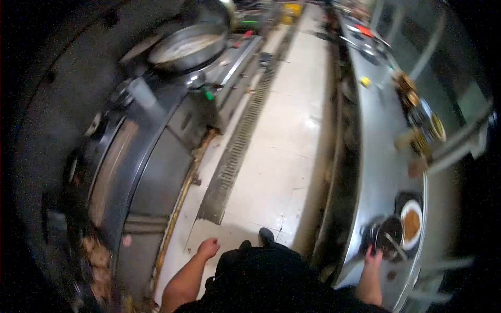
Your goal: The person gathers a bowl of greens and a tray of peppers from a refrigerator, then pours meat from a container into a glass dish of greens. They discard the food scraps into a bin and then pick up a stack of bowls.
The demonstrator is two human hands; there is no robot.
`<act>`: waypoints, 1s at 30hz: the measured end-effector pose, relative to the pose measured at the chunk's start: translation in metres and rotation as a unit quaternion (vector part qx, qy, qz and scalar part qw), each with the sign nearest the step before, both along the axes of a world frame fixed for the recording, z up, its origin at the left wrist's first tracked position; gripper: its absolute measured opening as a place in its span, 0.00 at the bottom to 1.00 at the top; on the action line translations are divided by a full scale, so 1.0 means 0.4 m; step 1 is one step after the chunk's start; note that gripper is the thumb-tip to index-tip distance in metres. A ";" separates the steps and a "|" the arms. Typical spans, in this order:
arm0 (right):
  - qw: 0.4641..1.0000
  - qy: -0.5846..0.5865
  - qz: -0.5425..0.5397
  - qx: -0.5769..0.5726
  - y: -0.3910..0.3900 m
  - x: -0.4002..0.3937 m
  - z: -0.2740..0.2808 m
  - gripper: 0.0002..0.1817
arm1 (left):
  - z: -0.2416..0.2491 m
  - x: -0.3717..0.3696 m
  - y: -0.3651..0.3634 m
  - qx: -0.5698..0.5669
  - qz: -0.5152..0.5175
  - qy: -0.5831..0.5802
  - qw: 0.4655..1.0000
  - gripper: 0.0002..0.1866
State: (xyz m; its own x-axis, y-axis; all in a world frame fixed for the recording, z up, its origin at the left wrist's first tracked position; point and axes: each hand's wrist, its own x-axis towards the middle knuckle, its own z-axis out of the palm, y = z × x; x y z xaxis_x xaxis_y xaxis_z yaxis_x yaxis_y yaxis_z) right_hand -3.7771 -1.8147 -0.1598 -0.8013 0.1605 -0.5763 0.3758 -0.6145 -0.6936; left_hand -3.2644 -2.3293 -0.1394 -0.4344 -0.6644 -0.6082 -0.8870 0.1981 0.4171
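My right hand (373, 257) is at the near side of a dark pot (371, 235) on the metal counter at the lower right, its fingers closed around what looks like the handle. A light-coloured utensil (392, 241) leans inside the pot. Right beside it, a white oval plate (412, 240) carries orange-brown food. My left hand (210, 248) hangs over the floor to the left of my body, fingers curled and nothing visible in them. Motion blurs the finer details.
The metal counter (373, 141) runs along the right, with jars and containers (417, 133) farther up. A drain grate (242, 135) crosses the pale tiled floor (284, 125). On the left stand a cooking range (156, 182) and a large round pan (188, 52).
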 end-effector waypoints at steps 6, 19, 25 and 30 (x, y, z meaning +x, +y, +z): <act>0.995 -0.033 0.073 0.061 -0.069 0.011 0.116 0.16 | -0.264 0.383 0.153 0.096 -0.165 -0.204 0.960 0.20; 0.820 -0.097 0.548 0.133 -0.551 -0.052 0.091 0.08 | -0.038 0.025 0.174 0.043 0.236 0.189 0.952 0.21; 0.576 0.109 0.781 0.216 -0.892 -0.070 -0.158 0.11 | -0.262 0.361 0.481 -0.077 0.381 0.273 0.880 0.16; 0.531 0.053 0.842 0.078 -1.178 0.412 0.046 0.17 | -0.503 0.756 0.977 -0.168 0.579 0.147 0.784 0.05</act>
